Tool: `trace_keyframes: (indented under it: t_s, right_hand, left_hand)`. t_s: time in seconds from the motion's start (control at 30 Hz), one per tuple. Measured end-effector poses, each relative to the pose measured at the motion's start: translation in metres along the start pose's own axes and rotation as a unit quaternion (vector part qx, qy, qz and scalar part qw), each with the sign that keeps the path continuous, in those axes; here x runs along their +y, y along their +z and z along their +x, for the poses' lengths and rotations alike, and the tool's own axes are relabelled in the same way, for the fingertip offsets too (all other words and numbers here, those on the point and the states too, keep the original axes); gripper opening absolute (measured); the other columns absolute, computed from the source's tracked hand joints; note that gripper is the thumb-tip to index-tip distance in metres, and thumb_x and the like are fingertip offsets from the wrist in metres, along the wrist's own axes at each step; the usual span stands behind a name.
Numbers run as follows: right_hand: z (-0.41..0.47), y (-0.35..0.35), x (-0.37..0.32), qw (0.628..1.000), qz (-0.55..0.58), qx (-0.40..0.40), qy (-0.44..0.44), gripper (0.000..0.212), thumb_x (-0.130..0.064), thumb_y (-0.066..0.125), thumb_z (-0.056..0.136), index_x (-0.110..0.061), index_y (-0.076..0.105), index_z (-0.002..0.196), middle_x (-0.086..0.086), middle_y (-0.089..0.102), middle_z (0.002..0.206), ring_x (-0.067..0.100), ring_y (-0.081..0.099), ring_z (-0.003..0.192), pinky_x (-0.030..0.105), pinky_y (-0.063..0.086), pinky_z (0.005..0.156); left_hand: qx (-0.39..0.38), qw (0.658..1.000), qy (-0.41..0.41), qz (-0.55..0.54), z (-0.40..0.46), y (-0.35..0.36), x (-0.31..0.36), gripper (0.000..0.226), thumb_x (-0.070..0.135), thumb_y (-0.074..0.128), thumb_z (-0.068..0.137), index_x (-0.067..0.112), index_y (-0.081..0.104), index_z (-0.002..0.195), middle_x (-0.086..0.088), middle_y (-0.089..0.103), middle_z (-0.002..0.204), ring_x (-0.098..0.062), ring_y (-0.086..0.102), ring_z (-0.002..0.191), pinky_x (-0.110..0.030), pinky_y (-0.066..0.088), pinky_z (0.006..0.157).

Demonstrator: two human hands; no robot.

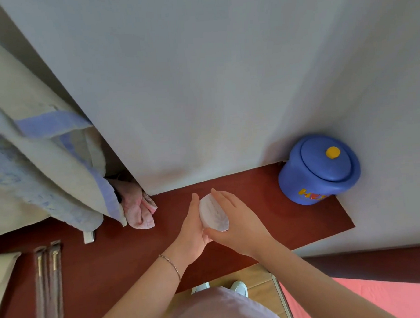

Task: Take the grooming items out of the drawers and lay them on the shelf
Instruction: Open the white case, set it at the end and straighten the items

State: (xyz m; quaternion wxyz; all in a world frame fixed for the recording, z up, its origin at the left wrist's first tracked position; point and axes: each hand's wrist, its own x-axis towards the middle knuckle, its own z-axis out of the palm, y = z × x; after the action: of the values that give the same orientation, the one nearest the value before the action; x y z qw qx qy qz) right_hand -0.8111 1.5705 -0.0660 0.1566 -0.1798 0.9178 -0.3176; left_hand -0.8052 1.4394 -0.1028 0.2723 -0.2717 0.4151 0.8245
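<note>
Fingers of both hands curled around a white jar [213, 213] above the red-brown shelf [266, 190], grey wall [200, 86] behind.

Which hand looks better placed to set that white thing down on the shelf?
Probably the right hand: it lies over the white item, fingers on top. The left hand only props its side above the shelf.

I see a small round white ribbed plastic container [213, 213] lying tilted at lower centre of frame, above the dark red wooden shelf [280, 218].
</note>
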Motion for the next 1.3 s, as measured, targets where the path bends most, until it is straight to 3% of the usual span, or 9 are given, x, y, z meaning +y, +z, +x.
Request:
trace_keyframes:
  t_s: [0.5,0.67,0.8,0.93,1.0,1.07,1.17,1.3]
  right_hand:
    - [-0.003,-0.010,0.001,0.999,-0.019,-0.029,0.019,0.085,-0.058,0.060,0.076,-0.033,0.020,0.146,-0.017,0.031,0.146,0.002,0.032,0.130,0.018,0.030,0.102]
    - [0.001,-0.013,0.004,0.998,-0.012,-0.046,0.035,0.086,-0.061,0.060,0.074,-0.036,0.020,0.145,-0.017,0.030,0.148,0.004,0.030,0.134,0.023,0.027,0.107]
    - [0.002,-0.018,0.010,0.989,0.120,-0.044,0.079,0.082,-0.058,0.059,0.069,-0.039,0.028,0.142,-0.015,0.041,0.142,0.008,0.044,0.125,0.032,0.042,0.103]
    - [0.002,-0.027,0.016,0.974,0.199,-0.074,0.076,0.073,-0.048,0.062,0.077,-0.037,0.030,0.142,-0.019,0.046,0.135,0.002,0.051,0.115,0.021,0.045,0.096]
    - [0.003,-0.030,0.018,0.958,0.262,-0.070,0.090,0.064,-0.042,0.059,0.084,-0.033,0.034,0.142,-0.018,0.048,0.134,0.000,0.050,0.116,0.018,0.041,0.096]
    - [0.002,-0.033,0.017,0.935,0.332,-0.053,0.115,0.054,-0.045,0.055,0.085,-0.027,0.046,0.135,-0.014,0.055,0.126,0.005,0.051,0.114,0.023,0.040,0.099]
    - [0.000,-0.034,0.017,0.896,0.417,-0.032,0.151,0.019,-0.035,0.046,0.094,-0.029,0.059,0.106,-0.002,0.062,0.105,0.015,0.058,0.102,0.028,0.047,0.094]
    - [0.002,-0.031,0.019,0.835,0.515,0.012,0.193,0.019,-0.027,0.042,0.096,-0.021,0.057,0.105,0.007,0.059,0.112,0.020,0.058,0.104,0.033,0.048,0.093]
  left_hand:
    - [0.017,1.000,-0.006,0.011,0.004,-0.001,-0.006,0.063,0.064,0.025,0.089,0.021,0.057,0.121,-0.006,0.067,0.114,-0.021,0.062,0.106,-0.032,0.051,0.075]
    - [0.018,1.000,-0.004,0.025,0.003,0.002,-0.003,0.060,0.062,0.023,0.091,0.021,0.058,0.117,-0.006,0.068,0.111,-0.022,0.062,0.105,-0.036,0.051,0.080]
    - [-0.002,0.999,0.008,0.036,0.002,-0.003,-0.002,0.059,0.057,0.017,0.094,0.019,0.061,0.103,-0.006,0.073,0.086,-0.021,0.068,0.077,-0.034,0.051,0.069]
    - [-0.013,0.998,0.020,0.052,0.002,-0.008,-0.001,0.061,0.056,0.015,0.094,0.019,0.062,0.103,-0.012,0.072,0.087,-0.029,0.068,0.073,-0.033,0.052,0.067]
    - [-0.007,0.999,0.023,0.048,0.001,-0.009,0.000,0.061,0.057,0.016,0.094,0.018,0.062,0.106,-0.014,0.071,0.091,-0.031,0.068,0.078,-0.032,0.052,0.066]
    - [0.006,1.000,0.021,0.009,0.001,-0.010,0.002,0.059,0.056,0.023,0.094,0.014,0.058,0.117,-0.016,0.068,0.105,-0.031,0.066,0.092,-0.036,0.052,0.074]
    - [0.026,0.999,0.017,-0.038,0.000,-0.010,0.003,0.056,0.054,0.032,0.093,0.014,0.052,0.127,-0.016,0.062,0.119,-0.033,0.060,0.108,-0.044,0.050,0.086]
    - [0.039,0.997,0.029,-0.061,-0.002,-0.010,0.004,0.051,0.050,0.034,0.094,0.017,0.049,0.129,-0.012,0.062,0.117,-0.026,0.061,0.104,-0.037,0.053,0.077]
